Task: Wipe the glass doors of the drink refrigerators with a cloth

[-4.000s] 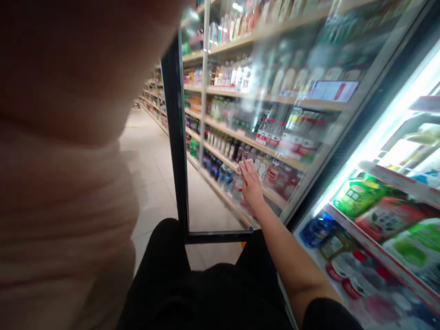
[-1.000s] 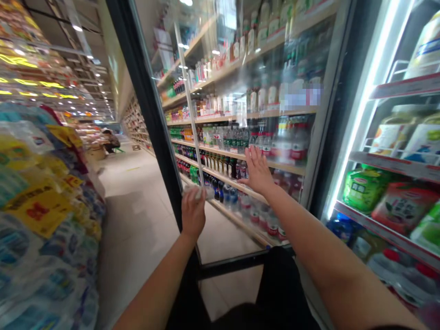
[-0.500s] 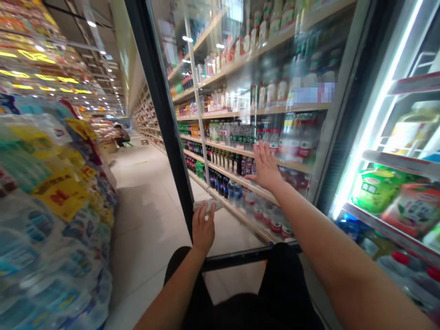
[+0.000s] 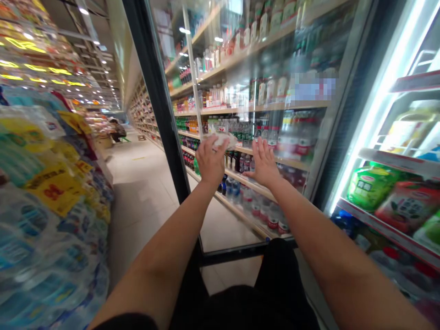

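Observation:
An open glass cooler door (image 4: pixel 240 151) with a black frame stands in front of me. My left hand (image 4: pixel 210 161) is closed on a crumpled white cloth (image 4: pixel 222 137) and presses it against the glass at mid height. My right hand (image 4: pixel 264 164) lies flat on the glass just to the right, fingers spread. Through the pane I see store shelves of bottled drinks.
The lit cooler interior (image 4: pixel 395 192) at right holds green and red pouches and bottles. Stacked packs of bottled water with yellow tags (image 4: pixel 44 201) stand at left. A tiled aisle (image 4: pixel 137 183) runs ahead, with a person (image 4: pixel 117 130) crouched far down it.
My left hand with the cloth has risen from the door's lower edge up the glass to beside my right hand. The right hand has stayed flat on the pane.

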Motion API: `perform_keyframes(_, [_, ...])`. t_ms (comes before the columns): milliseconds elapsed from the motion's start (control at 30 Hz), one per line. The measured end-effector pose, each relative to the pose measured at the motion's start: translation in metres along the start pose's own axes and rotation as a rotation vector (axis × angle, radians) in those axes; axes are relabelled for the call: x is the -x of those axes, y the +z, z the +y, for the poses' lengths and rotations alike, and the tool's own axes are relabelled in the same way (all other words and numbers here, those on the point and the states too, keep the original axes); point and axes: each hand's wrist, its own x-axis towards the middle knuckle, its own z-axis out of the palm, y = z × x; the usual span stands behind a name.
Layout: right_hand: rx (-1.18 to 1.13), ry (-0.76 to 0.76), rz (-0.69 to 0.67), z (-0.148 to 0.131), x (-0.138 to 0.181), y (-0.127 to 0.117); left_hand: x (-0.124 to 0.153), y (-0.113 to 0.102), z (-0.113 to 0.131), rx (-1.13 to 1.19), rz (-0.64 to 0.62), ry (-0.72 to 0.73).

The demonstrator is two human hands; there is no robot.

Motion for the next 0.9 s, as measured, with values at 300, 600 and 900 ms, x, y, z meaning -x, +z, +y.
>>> perform_keyframes(300, [0.000,-0.037,-0.031,0.006,0.000,-0.003,0.175,-0.033,0.030,0.110,-0.181,0.431])
perform_keyframes(600, [-0.003,-0.016,-0.027,0.003,0.000,-0.003,0.017,-0.032,-0.039,-0.008,-0.068,-0.021])
perform_keyframes(900, [-0.002,-0.011,-0.024,0.003,0.001,-0.005,0.201,-0.060,0.022,0.112,-0.301,0.208])
